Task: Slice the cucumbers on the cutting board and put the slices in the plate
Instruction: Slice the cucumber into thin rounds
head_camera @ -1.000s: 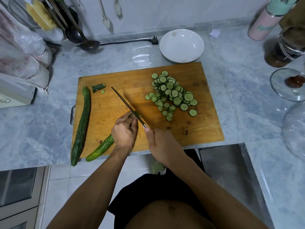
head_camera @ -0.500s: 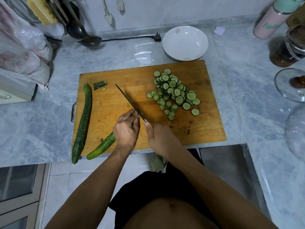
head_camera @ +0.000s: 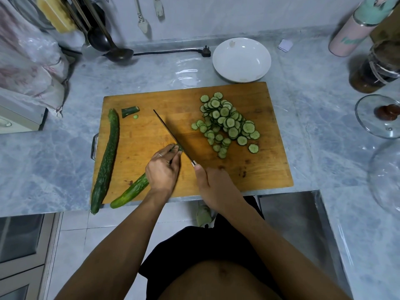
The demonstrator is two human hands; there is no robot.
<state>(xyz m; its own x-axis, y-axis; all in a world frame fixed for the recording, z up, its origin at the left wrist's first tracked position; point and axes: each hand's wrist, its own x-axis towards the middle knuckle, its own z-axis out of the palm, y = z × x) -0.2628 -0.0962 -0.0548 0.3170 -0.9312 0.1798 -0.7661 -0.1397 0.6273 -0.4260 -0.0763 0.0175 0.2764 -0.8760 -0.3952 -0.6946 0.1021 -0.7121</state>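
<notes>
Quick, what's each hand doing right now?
Left hand: curled over the cucumber, holding it on the board.
Right hand: gripping the knife, blade at the cucumber's end.

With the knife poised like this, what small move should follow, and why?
Probably press the knife down through the cucumber tip beside the left hand: the blade sits at its exposed end, the right hand grips the handle, and the plate holds no slices.
</notes>
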